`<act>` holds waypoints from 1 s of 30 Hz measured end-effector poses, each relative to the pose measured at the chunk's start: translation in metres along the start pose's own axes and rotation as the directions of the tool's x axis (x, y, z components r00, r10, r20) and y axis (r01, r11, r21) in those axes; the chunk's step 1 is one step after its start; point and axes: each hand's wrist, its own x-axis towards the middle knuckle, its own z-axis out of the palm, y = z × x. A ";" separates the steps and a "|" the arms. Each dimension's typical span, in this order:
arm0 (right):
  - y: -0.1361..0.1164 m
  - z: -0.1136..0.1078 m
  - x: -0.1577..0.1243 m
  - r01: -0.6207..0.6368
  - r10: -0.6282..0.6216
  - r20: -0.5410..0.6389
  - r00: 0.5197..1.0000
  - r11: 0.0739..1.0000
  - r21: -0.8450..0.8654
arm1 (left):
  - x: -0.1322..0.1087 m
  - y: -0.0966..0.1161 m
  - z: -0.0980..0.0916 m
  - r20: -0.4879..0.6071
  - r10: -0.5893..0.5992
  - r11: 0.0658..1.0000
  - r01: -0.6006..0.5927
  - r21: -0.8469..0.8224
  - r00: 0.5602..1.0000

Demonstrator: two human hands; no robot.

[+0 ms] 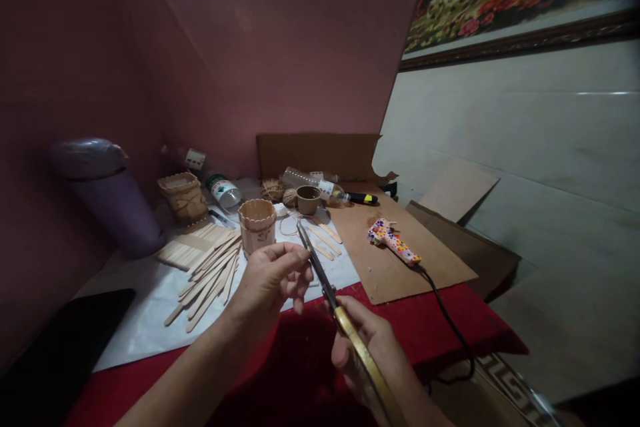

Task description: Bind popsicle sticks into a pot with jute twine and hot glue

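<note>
My right hand (367, 347) grips the gold handles of a pair of scissors (320, 270), whose dark blades point up and away toward the table. My left hand (273, 277) hovers beside the blades with fingertips pinched together at the blade; whatever it holds is too small to make out. Just beyond lie several loose wooden craft sticks (213, 277) on a white sheet (150, 307), and a small round pot made of sticks (257, 223) stands upright behind my left hand.
A patterned glue gun (393, 240) with a black cord lies on a cardboard sheet (400, 267) at right. A purple tumbler (107, 190), a small basket (183, 195), a brown cup (307, 199), twine and bottles stand at the back. Red cloth (425, 320) covers the table.
</note>
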 end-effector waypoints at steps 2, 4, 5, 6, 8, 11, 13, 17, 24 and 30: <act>-0.002 0.001 0.000 -0.050 0.052 -0.031 0.998 0.997 0.057 | 0.000 0.000 0.000 0.004 0.005 1.000 -0.005 -0.003 1.000; -0.004 0.003 0.000 -0.090 0.096 -0.054 0.994 0.989 0.114 | -0.001 0.001 0.001 0.013 0.009 1.000 -0.008 -0.001 1.000; -0.004 0.003 0.000 -0.100 0.108 -0.055 0.993 0.985 0.141 | 0.000 0.001 0.001 0.016 0.008 1.000 -0.008 0.001 1.000; -0.003 0.004 0.000 -0.097 0.107 -0.050 0.993 0.982 0.164 | 0.000 0.002 0.001 0.017 0.007 1.000 -0.007 0.004 1.000; -0.001 0.004 0.001 -0.054 0.061 -0.034 0.998 0.981 0.186 | 0.000 0.002 0.002 0.006 0.005 1.000 -0.005 0.005 1.000; 0.006 0.004 0.002 0.038 -0.033 -0.027 0.999 0.984 0.177 | 0.000 0.004 0.003 -0.020 0.000 1.000 0.000 0.006 1.000; 0.011 0.003 0.003 0.080 -0.076 -0.031 0.997 0.985 0.154 | 0.000 0.005 0.004 -0.033 -0.005 1.000 0.005 0.009 0.999; 0.014 0.003 0.003 0.152 -0.148 -0.052 0.988 0.984 0.087 | -0.001 0.005 0.005 -0.037 -0.012 1.000 0.013 0.017 0.999; 0.012 0.005 0.004 0.208 -0.206 -0.088 0.975 0.978 0.012 | 0.004 0.005 0.002 -0.024 0.019 1.000 -0.018 0.017 1.000; 0.013 -0.009 0.000 0.218 -0.220 0.020 0.975 0.949 -0.229 | 0.003 0.008 0.001 -0.057 0.062 0.998 -0.063 -0.023 0.996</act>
